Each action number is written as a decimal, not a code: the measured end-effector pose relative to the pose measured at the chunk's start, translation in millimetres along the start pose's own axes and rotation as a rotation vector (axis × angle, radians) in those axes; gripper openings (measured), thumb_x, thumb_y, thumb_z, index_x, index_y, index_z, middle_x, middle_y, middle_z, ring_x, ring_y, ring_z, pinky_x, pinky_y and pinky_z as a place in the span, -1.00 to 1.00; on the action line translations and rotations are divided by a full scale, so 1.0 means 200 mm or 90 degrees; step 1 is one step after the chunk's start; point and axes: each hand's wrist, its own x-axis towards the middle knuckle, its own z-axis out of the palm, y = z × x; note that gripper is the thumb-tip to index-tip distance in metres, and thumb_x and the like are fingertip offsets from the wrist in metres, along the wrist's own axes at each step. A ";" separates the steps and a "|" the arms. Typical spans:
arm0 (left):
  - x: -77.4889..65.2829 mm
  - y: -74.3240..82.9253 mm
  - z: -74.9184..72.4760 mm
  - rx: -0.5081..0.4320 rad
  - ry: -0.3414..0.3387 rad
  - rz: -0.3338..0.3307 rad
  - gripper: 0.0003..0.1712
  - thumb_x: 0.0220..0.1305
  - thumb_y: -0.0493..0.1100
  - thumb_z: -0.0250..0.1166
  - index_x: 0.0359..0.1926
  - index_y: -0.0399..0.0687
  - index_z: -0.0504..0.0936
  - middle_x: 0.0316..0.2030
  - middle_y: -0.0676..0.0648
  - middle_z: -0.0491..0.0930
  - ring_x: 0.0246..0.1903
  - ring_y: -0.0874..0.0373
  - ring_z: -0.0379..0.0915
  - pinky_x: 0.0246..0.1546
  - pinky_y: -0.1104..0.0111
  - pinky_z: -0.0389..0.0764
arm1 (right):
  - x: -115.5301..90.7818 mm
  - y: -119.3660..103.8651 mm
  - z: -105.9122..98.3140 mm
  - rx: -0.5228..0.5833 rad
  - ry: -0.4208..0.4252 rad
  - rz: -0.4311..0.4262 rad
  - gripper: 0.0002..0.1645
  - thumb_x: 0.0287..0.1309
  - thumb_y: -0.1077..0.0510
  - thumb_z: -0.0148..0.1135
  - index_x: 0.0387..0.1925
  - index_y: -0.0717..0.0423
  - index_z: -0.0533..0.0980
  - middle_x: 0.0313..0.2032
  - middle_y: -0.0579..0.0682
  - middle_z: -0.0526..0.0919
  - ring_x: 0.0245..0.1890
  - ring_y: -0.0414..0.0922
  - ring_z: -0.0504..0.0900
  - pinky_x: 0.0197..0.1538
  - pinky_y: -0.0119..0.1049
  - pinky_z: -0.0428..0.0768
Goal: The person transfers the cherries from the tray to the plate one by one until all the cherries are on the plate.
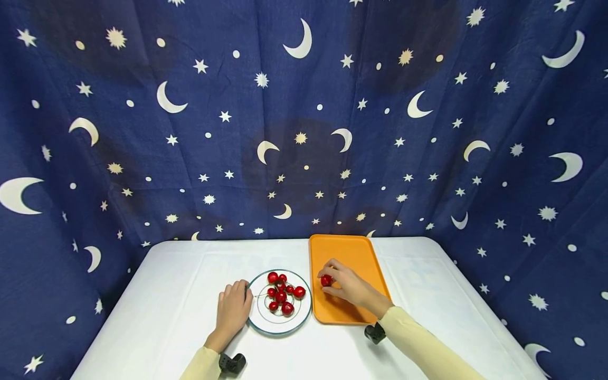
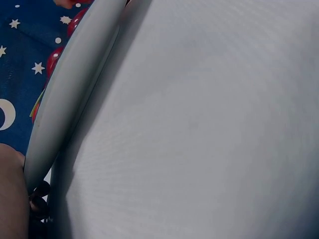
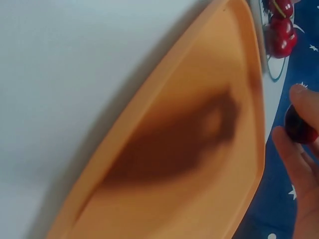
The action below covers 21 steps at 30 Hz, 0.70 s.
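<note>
A round white plate [image 1: 300,315] with a dark rim stands left of the tray, holding several red cherries [image 1: 287,309], some with thin stems. My left hand [image 1: 234,309] grips the plate's left rim; in the left wrist view, fingertips [image 2: 40,199] show at its lower side. Over the orange tray [image 1: 347,248], my right hand [image 1: 349,287] pinches a single red cherry [image 1: 326,280] between thumb and fingers. From the right wrist, that dark red cherry [image 3: 297,124] sits between the fingertips, and the hand's shadow falls on the tray floor.
A white cloth-covered table [image 1: 185,285] bears both plate and tray, which stand side by side. Behind it hangs a blue curtain [image 1: 304,105] with moons and stars. Small black devices [image 1: 233,364] are strapped at both wrists.
</note>
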 end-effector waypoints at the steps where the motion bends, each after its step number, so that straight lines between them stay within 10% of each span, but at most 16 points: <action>1: 0.00 0.00 0.00 0.001 0.001 0.001 -0.73 0.47 -0.13 0.11 0.01 -0.18 0.61 -0.09 -0.17 0.68 -0.17 -0.03 0.41 -0.20 0.19 0.26 | 0.01 -0.01 0.00 0.000 0.004 -0.004 -0.62 0.18 0.17 0.47 0.04 0.10 0.62 -0.03 -0.04 0.51 -0.15 -0.20 0.63 -0.01 -0.33 0.72; 21: -0.01 0.02 -0.02 0.005 0.009 -0.003 -0.75 0.46 -0.13 0.12 -0.02 -0.17 0.61 -0.13 -0.15 0.67 -0.20 0.00 0.40 -0.22 0.21 0.25 | 0.06 -0.11 0.07 -0.001 0.036 -0.078 -0.65 0.21 0.09 0.46 0.01 0.02 0.61 -0.03 -0.15 0.62 -0.07 -0.23 0.59 0.08 -0.35 0.68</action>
